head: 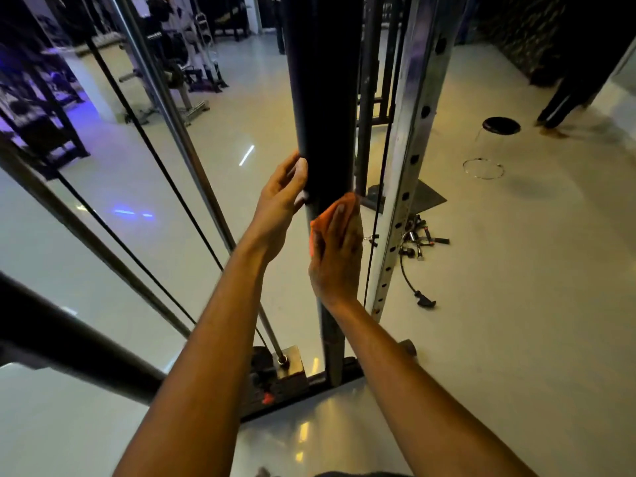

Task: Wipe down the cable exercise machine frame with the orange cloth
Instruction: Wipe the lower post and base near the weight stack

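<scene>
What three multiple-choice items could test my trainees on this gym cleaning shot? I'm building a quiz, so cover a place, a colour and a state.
1. Where is the cloth?
A. on the floor
B. pressed against the black post
C. draped over the stool

2. What colour is the cloth?
A. blue
B. white
C. orange

3. How is the right hand placed?
A. flat, fingers straight, on the cloth
B. hanging free at the side
C. clenched in a fist

Answers:
1 B: the cloth sits between the right hand and the post.
2 C: orange edges show around the fingers.
3 A: straight fingers press the cloth, while the left hand touches the post's other side.
</scene>
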`<state>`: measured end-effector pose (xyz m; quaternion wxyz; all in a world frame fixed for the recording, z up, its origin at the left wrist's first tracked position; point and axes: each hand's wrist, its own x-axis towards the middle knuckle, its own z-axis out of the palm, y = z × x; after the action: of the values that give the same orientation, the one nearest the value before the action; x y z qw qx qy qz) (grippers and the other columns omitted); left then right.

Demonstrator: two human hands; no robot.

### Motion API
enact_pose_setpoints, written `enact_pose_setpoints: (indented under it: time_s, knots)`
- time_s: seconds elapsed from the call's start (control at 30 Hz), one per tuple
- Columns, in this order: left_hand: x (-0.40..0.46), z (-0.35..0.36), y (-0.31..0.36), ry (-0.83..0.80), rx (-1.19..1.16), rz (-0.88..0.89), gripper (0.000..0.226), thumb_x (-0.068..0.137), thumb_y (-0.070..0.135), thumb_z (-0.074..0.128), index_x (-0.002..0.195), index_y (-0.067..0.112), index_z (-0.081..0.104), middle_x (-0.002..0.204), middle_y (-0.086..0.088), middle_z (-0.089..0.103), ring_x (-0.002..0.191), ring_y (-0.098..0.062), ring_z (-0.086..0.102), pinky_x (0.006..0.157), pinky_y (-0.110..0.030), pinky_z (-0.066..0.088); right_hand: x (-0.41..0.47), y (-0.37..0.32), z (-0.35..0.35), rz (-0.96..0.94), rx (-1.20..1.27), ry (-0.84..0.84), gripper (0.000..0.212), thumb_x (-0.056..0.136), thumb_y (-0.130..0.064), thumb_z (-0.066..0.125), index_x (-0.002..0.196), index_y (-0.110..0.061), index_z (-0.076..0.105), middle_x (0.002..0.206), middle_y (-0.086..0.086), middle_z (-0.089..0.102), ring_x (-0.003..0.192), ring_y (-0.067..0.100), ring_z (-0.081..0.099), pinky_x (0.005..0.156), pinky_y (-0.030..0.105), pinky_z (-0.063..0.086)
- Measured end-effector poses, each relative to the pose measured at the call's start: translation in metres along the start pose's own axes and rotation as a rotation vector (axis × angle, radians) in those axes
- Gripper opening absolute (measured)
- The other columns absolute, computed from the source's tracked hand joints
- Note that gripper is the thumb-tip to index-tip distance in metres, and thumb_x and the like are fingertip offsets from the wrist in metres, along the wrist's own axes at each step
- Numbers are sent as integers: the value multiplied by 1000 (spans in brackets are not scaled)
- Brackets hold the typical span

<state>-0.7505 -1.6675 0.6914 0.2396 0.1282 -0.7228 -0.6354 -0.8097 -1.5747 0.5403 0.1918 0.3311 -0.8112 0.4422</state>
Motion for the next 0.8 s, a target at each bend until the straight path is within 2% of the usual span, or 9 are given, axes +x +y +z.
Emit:
enact_pose_setpoints:
  time_s: [0.1,0.17,0.33,0.43,0.53,0.6,0.67,0.73,0.8]
  knots:
    - [-6,2,-12,-3,13,-57,52,113,47,47,161,29,45,156,6,57,145,-16,53,120,-50,46,-44,42,14,24,-39,-182,87,115,-36,53,172,-27,-13,181,15,-11,168,36,10,128,59,35]
    - [-9,1,-22,-10,16,-94,53,112,48,48,161,29,46,155,5,57,144,-15,54,118,-48,48,-49,49,16,32,5,-199,84,115,-34,53,172,-27,-8,181,14,-11,166,38,15,123,60,41]
    - [-11,-3,-43,-20,63,-150,51,113,45,47,161,31,44,156,8,57,142,-14,56,112,-43,53,-5,10,1,6,134,-33,88,116,-32,53,171,-30,-15,182,13,-6,168,34,8,133,54,22]
    - [-9,-4,-51,-7,70,-126,50,114,42,47,162,29,42,156,8,57,142,-15,56,107,-36,57,-7,15,7,11,82,-33,89,116,-37,52,170,-31,-18,181,10,-10,168,32,4,134,50,16]
    - [-11,-2,-62,-2,44,-105,51,115,37,47,164,28,40,159,7,54,144,-14,54,109,-35,56,-47,42,22,18,-12,-123,95,114,-35,54,169,-30,-23,181,12,-12,166,40,13,131,59,28]
    - [-14,0,-66,-12,36,-105,52,115,37,48,165,27,38,159,7,53,146,-14,52,113,-41,53,-70,54,25,80,-1,-194,101,113,-29,57,166,-36,-29,180,23,3,161,46,25,121,65,42]
    - [-16,3,-68,-3,35,-101,58,111,42,52,166,28,37,160,7,52,147,-15,51,115,-44,52,-76,53,21,107,63,-200,98,113,-31,52,164,-41,-31,177,26,12,158,48,33,116,65,47]
    - [-16,3,-69,-1,39,-91,64,108,44,53,167,28,34,163,6,49,148,-16,50,116,-44,51,-63,39,17,67,80,-122,84,116,-41,40,166,-39,-28,179,20,8,159,45,30,121,64,43]
    - [-15,2,-73,-4,36,-86,61,111,40,52,167,26,33,163,5,48,148,-16,51,116,-40,51,-40,30,17,43,94,-43,85,115,-40,45,169,-35,-21,181,15,3,163,40,22,128,56,33]
